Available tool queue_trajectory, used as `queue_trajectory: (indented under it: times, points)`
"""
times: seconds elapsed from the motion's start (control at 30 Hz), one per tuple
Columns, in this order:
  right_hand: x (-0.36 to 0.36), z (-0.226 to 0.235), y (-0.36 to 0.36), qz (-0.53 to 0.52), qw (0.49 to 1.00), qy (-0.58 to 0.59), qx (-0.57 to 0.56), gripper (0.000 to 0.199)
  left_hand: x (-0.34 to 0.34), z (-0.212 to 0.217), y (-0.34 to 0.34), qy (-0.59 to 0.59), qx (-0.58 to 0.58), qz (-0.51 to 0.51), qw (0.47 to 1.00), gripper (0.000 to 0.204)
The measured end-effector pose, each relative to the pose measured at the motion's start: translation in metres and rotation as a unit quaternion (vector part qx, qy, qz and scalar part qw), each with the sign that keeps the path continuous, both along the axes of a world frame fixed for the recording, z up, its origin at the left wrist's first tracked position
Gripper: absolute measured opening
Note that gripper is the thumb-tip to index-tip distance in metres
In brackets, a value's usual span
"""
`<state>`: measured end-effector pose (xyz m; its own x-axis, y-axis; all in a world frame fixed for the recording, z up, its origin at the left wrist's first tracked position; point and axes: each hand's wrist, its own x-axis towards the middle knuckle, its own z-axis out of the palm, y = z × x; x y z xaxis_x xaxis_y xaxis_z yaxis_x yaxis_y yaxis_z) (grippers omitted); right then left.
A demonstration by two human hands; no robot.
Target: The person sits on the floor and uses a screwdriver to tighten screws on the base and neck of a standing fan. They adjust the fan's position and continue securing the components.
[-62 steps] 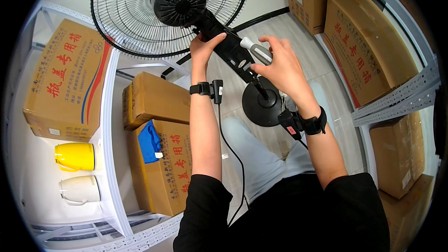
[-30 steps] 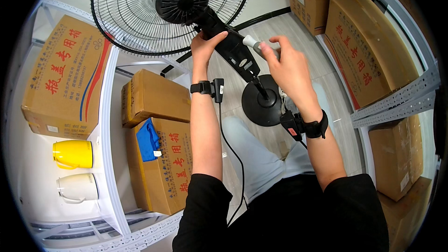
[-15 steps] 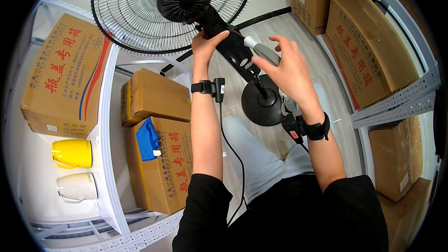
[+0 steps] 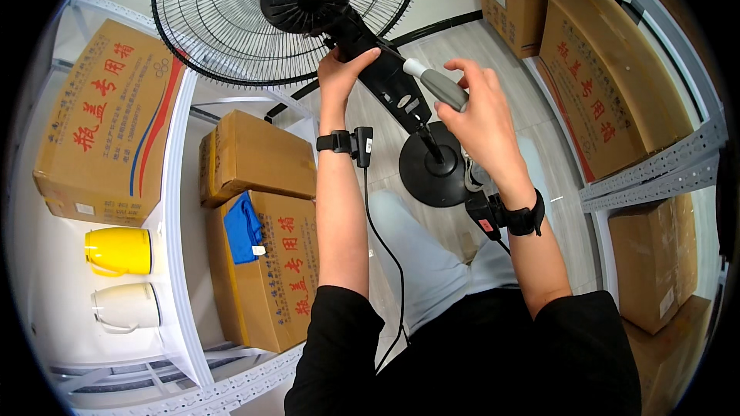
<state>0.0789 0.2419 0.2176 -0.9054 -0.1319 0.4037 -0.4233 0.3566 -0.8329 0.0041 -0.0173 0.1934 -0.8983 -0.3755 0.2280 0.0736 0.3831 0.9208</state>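
Note:
A black pedestal fan [image 4: 310,0] stands tilted in the view, its round wire cage at the upper left and its round base [image 4: 438,166] on the floor. My left hand [image 4: 341,81] is wrapped around the fan's black neck housing, below the motor, with the thumb across its front. My right hand [image 4: 482,112] is at the end of a screwdriver [image 4: 443,86] with a grey and white handle, the fingers curved loosely about it. The screwdriver's shaft slants up to the fan's neck beside my left thumb; its tip is hard to make out.
White metal shelving [image 4: 179,262] with cardboard boxes [image 4: 108,123], a yellow jug [image 4: 118,251] and a cream jug [image 4: 127,307] lines the left. A blue cloth [image 4: 243,227] lies on a lower box. More boxes [image 4: 613,81] fill the right rack. Cables [image 4: 389,250] trail from my wristbands.
My right thumb has slid back along the screwdriver handle and the fingers have loosened a little. My left hand keeps its hold on the fan's neck.

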Motion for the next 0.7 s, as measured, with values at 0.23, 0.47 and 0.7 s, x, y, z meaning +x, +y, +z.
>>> queue_trajectory:
  times: [0.23,0.47,0.7]
  points:
    - [-0.004,0.003,-0.003,0.021,0.99,-0.139,-0.021,0.04,-0.001,-0.006,-0.004,0.006,0.02,-0.004,1.0,0.043]
    - [-0.006,0.002,-0.005,0.006,0.993,-0.114,-0.025,0.043,0.0,-0.003,-0.002,0.017,0.027,-0.009,0.999,0.043]
    - [0.001,0.0,-0.005,-0.011,1.0,0.025,0.007,0.042,-0.002,-0.003,-0.001,0.011,0.012,-0.003,1.0,0.043]
